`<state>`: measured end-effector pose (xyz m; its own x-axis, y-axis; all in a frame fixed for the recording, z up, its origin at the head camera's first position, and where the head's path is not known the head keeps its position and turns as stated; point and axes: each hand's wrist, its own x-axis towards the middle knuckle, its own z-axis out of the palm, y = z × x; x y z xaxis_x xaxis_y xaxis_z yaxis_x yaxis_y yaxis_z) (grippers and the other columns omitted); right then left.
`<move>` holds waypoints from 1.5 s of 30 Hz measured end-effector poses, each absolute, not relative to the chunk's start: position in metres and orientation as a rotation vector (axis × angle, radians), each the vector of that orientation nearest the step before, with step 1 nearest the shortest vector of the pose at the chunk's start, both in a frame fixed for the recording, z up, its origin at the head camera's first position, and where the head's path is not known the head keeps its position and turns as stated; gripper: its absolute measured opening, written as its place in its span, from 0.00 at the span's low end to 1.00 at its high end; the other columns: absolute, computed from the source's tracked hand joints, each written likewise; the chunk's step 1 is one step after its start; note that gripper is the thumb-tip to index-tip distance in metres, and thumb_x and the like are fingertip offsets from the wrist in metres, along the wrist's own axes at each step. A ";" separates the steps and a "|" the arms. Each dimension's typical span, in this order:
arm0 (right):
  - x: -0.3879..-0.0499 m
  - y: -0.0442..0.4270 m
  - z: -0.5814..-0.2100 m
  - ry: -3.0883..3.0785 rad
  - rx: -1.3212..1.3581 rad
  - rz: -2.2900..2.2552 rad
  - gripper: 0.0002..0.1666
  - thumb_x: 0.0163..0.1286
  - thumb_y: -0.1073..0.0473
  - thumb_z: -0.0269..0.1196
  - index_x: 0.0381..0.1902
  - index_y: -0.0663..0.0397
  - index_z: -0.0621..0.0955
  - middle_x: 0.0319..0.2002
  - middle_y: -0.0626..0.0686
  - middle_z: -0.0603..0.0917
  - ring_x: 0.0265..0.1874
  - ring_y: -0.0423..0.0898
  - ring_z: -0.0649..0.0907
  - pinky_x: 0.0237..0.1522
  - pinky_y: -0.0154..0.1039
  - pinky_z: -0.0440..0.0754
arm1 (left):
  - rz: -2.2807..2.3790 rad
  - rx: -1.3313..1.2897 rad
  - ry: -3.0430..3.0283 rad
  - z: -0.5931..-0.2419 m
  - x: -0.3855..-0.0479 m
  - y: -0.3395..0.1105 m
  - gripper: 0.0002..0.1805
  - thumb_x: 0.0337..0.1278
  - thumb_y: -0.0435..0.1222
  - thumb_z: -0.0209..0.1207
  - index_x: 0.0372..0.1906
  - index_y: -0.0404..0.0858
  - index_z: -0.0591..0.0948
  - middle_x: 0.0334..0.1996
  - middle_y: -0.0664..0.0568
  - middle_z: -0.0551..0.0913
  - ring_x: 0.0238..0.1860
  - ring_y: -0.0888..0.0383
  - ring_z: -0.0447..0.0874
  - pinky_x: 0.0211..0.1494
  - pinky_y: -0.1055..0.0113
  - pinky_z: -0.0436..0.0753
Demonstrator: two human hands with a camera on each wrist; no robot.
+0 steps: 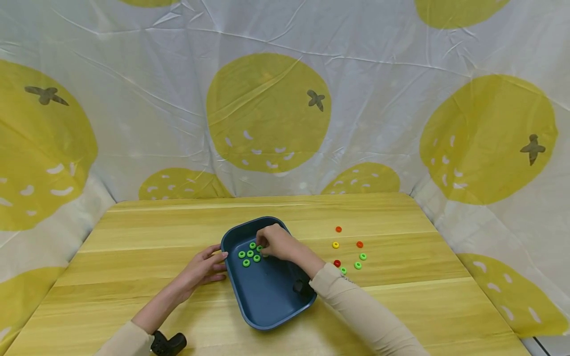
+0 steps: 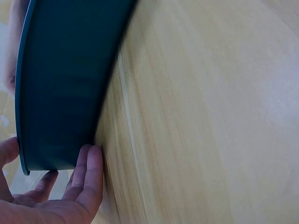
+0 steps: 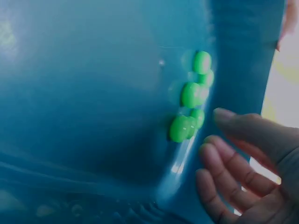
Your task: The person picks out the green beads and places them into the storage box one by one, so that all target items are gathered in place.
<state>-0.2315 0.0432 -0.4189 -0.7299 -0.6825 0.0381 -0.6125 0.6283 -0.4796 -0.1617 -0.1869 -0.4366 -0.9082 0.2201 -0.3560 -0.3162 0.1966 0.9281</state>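
A dark blue tray (image 1: 266, 296) stands on the table, with several small green rings (image 1: 250, 254) inside near its far left corner. My left hand (image 1: 200, 272) touches the tray's left side, thumb at the rim and extended fingers against the outer wall (image 2: 65, 93). Inside the tray, my right hand (image 1: 278, 243) is just beside the green rings. In the right wrist view, a gap separates the thumb from the bent fingers of that hand (image 3: 247, 163), with the green rings (image 3: 190, 95) beyond the fingertips. No ring shows clearly between them.
Right of the tray, loose rings lie on the wooden table (image 1: 178, 217): a yellow one (image 1: 336, 245), several green ones (image 1: 362, 256) and several red or orange ones (image 1: 359, 244). Patterned cloth (image 1: 374, 109) hangs behind and beside the table.
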 end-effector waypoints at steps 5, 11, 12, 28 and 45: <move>-0.236 0.044 -0.418 2.616 -1.049 -0.980 0.08 0.58 0.65 0.66 0.37 0.60 0.83 0.34 0.52 0.86 0.30 0.38 0.82 0.33 0.23 0.79 | 1.756 -0.093 2.063 -0.436 -0.162 -0.187 0.36 0.68 0.47 0.48 0.70 0.31 0.53 0.57 0.33 0.75 0.49 0.52 0.83 0.53 0.57 0.82; -0.238 0.045 -0.420 2.539 -0.974 -1.242 0.10 0.59 0.62 0.66 0.39 0.58 0.84 0.36 0.51 0.86 0.32 0.38 0.82 0.37 0.25 0.80 | 1.750 -0.094 2.067 -0.435 -0.161 -0.186 0.37 0.67 0.48 0.50 0.70 0.30 0.53 0.56 0.34 0.77 0.49 0.51 0.83 0.53 0.56 0.82; -0.238 0.046 -0.419 2.522 -0.954 -1.294 0.11 0.59 0.61 0.66 0.40 0.59 0.84 0.36 0.52 0.86 0.32 0.38 0.82 0.37 0.26 0.80 | 1.749 -0.090 2.069 -0.435 -0.161 -0.186 0.37 0.66 0.48 0.50 0.70 0.30 0.53 0.56 0.33 0.77 0.49 0.51 0.83 0.53 0.56 0.82; -0.232 0.069 -0.398 1.973 -0.545 -1.962 0.22 0.63 0.61 0.63 0.51 0.70 0.77 0.40 0.52 0.84 0.37 0.40 0.84 0.52 0.52 0.81 | 1.746 -0.062 2.069 -0.434 -0.160 -0.186 0.37 0.67 0.47 0.49 0.70 0.29 0.52 0.55 0.34 0.77 0.50 0.50 0.83 0.54 0.54 0.82; -0.222 0.112 -0.382 1.863 -0.414 -2.044 0.23 0.64 0.58 0.63 0.52 0.68 0.76 0.42 0.50 0.82 0.45 0.49 0.82 0.55 0.48 0.80 | 1.755 -0.091 2.073 -0.436 -0.161 -0.186 0.37 0.67 0.47 0.50 0.70 0.30 0.52 0.56 0.35 0.77 0.49 0.52 0.83 0.53 0.57 0.82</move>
